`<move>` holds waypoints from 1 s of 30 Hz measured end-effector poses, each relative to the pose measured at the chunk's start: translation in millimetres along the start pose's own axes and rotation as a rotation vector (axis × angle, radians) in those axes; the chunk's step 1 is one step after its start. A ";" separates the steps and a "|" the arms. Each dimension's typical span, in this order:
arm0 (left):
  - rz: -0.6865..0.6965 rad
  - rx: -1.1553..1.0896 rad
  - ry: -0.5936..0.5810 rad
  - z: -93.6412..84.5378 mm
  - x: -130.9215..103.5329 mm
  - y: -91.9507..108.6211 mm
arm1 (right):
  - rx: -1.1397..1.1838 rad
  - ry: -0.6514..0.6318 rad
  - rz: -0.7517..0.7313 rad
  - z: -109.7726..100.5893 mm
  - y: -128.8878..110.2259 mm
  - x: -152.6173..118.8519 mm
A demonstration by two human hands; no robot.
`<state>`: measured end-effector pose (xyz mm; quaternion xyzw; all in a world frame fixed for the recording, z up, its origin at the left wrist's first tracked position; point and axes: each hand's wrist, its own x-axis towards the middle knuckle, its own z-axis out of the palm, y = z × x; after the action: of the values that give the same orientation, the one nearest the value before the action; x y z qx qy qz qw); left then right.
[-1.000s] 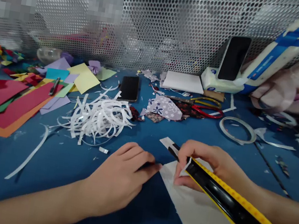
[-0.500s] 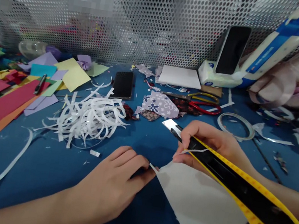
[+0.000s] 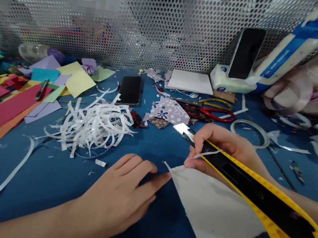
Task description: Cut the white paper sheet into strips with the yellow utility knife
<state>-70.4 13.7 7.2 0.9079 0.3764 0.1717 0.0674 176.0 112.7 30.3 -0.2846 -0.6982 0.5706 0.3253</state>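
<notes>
My right hand (image 3: pixel 227 146) is closed round a yellow and black utility knife (image 3: pixel 245 181), its blade pointing up and to the left. The same hand's thumb and finger pinch a thin white strip (image 3: pixel 207 154) and the upper edge of a whitish sheet (image 3: pixel 219 213). At the sheet's upper left corner, a narrow sliver sticks out. My left hand (image 3: pixel 125 194) has its thumb and index finger apart, one fingertip touching that corner, with nothing held between them.
A pile of white paper strips (image 3: pixel 94 125) lies left of centre, coloured papers (image 3: pixel 6 111) at the far left. Behind are a black phone (image 3: pixel 130 90), floral scrap (image 3: pixel 170 111), red-handled scissors (image 3: pixel 218 115) and a tape ring (image 3: pixel 250 133).
My left hand's fingers have parted and released the sliver at the sheet's corner. The sheet has risen slightly, and the knife has tilted a little in my right hand.
</notes>
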 end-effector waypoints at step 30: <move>0.010 0.169 -0.189 -2.3 7.8 3.5 | -0.180 0.159 -0.168 -16.2 11.3 9.6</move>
<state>-63.8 16.7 12.2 0.9243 0.3772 0.0532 0.0249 182.8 132.1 22.6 -0.2976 -0.7400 0.4521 0.3993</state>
